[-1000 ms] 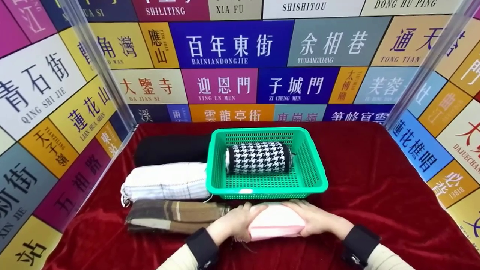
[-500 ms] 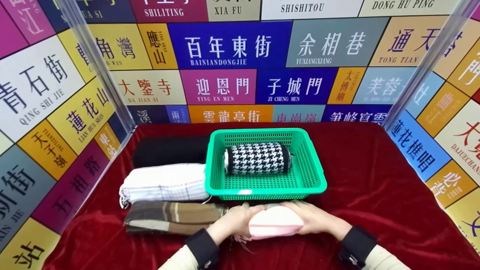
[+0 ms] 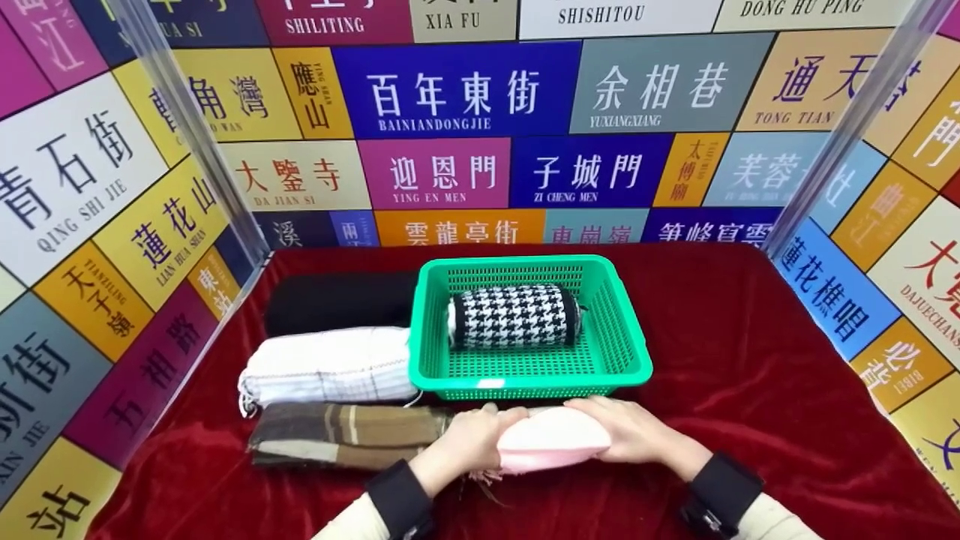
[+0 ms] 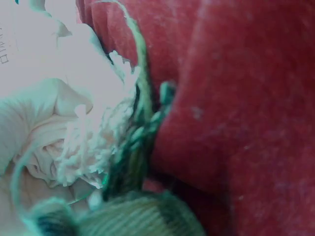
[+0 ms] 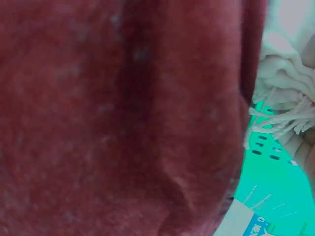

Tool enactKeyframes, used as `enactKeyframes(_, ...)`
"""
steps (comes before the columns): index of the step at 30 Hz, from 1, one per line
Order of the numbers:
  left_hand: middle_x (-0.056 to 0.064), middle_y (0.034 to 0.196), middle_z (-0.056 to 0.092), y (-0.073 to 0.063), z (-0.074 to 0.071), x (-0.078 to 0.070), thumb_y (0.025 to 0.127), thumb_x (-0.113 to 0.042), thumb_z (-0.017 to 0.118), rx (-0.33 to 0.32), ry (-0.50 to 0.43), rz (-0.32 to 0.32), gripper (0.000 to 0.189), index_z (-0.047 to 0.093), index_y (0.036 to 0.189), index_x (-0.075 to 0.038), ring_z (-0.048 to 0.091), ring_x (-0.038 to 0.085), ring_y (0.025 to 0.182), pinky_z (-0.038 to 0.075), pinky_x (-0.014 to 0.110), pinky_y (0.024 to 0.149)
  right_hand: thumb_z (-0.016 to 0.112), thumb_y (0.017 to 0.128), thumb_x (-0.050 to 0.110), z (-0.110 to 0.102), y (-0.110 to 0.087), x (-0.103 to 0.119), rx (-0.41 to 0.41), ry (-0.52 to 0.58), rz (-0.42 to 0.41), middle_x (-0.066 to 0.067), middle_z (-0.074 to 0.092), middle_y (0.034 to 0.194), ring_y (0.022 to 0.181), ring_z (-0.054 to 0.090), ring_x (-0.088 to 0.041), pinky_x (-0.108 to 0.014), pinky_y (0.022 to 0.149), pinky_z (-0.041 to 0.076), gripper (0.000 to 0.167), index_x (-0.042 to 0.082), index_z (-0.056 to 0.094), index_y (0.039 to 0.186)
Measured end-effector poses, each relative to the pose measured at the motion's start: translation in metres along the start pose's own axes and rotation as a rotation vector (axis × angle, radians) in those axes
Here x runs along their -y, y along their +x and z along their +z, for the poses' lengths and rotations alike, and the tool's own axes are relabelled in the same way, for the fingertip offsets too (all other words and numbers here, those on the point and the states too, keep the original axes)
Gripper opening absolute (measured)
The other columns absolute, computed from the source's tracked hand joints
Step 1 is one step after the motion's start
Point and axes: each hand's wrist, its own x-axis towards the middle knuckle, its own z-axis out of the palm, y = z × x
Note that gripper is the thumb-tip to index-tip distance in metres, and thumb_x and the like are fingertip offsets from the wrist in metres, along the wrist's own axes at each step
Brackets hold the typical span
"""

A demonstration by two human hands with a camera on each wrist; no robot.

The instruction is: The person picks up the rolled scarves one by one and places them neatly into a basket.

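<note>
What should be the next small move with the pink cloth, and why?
Perhaps lift the pink cloth toward the basket: the left grip and right grip hold its two sides, it is just in front of the basket, and bare space shows inside, in front of the roll.

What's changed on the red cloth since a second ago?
The near edge of the pink bundle, fairly straight before, now looks rounder. The left hand and right hand keep their grip on it; nothing was let go. The houndstooth roll stays in the green basket, and the black bundle, white bundle and brown bundle lie as before.
</note>
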Motion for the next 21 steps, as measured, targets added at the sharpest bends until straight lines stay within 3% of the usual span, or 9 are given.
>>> enactKeyframes(6, 0.005, 0.08, 0.06, -0.005, -0.012, -0.005, 0.061, -0.045, 0.077, 0.011, -0.028, -0.001, 0.068, 0.052, 0.122, -0.028, 0.057, 0.016, 0.068, 0.043, 0.028, 0.048, 0.076, 0.062, 0.032, -0.011, -0.002, 0.007, -0.059, 0.009, -0.045, 0.005, 0.059, 0.107, 0.091, 0.056, -0.01, -0.028, 0.068, 0.05, 0.066, 0.014, 0.054, 0.122)
enactKeyframes(12, 0.005, 0.082, 0.06, -0.011, -0.028, -0.009, 0.068, -0.044, 0.072, -0.039, -0.089, 0.015, 0.063, 0.05, 0.125, -0.03, 0.056, 0.016, 0.068, 0.043, 0.027, 0.049, 0.077, 0.056, 0.025, -0.027, -0.001, 0.016, -0.106, 0.017, -0.04, 0.007, 0.058, 0.109, 0.096, 0.056, -0.007, -0.026, 0.07, 0.05, 0.069, 0.018, 0.055, 0.121)
enactKeyframes(17, 0.003, 0.09, 0.061, -0.015, -0.04, -0.01, 0.068, -0.041, 0.073, -0.073, -0.153, 0.027, 0.064, 0.049, 0.127, -0.031, 0.057, 0.015, 0.076, 0.047, 0.029, 0.056, 0.077, 0.058, 0.023, -0.041, 0.003, 0.023, -0.156, 0.014, -0.081, 0.004, 0.057, 0.111, 0.097, 0.056, -0.009, -0.026, 0.071, 0.05, 0.068, 0.014, 0.055, 0.121)
enactKeyframes(21, 0.001, 0.1, 0.062, -0.02, -0.049, -0.008, 0.062, -0.032, 0.077, -0.108, -0.237, 0.014, 0.071, 0.051, 0.128, -0.027, 0.058, 0.014, 0.085, 0.05, 0.03, 0.066, 0.077, 0.055, 0.018, -0.05, 0.006, 0.028, -0.242, 0.036, -0.113, 0.001, 0.058, 0.111, 0.099, 0.056, -0.013, -0.023, 0.077, 0.049, 0.068, 0.011, 0.056, 0.119)
